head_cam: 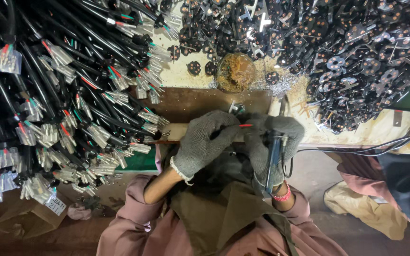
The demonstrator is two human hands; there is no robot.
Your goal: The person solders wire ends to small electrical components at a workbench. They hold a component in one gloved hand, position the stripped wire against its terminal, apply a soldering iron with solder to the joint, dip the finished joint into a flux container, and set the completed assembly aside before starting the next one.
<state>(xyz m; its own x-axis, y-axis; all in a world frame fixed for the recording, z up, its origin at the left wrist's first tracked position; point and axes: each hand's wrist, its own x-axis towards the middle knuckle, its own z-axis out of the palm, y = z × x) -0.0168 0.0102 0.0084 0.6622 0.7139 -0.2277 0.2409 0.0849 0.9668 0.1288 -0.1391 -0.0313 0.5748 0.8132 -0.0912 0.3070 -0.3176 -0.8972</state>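
While left hand (204, 142) pinches red wire (245, 125) (gloved), right hand (274, 142) grip clenched round blue-handled tool (274, 159).

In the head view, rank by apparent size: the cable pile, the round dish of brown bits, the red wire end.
1. Cable pile
2. Dish
3. Red wire end, pinched at the left hand

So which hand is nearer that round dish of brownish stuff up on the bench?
Left, narrowly. The dish sits above both gloved hands. The left hand lies below it, slightly to the left; the right hand, gripping a blue-handled tool, lies below and further off to the right.
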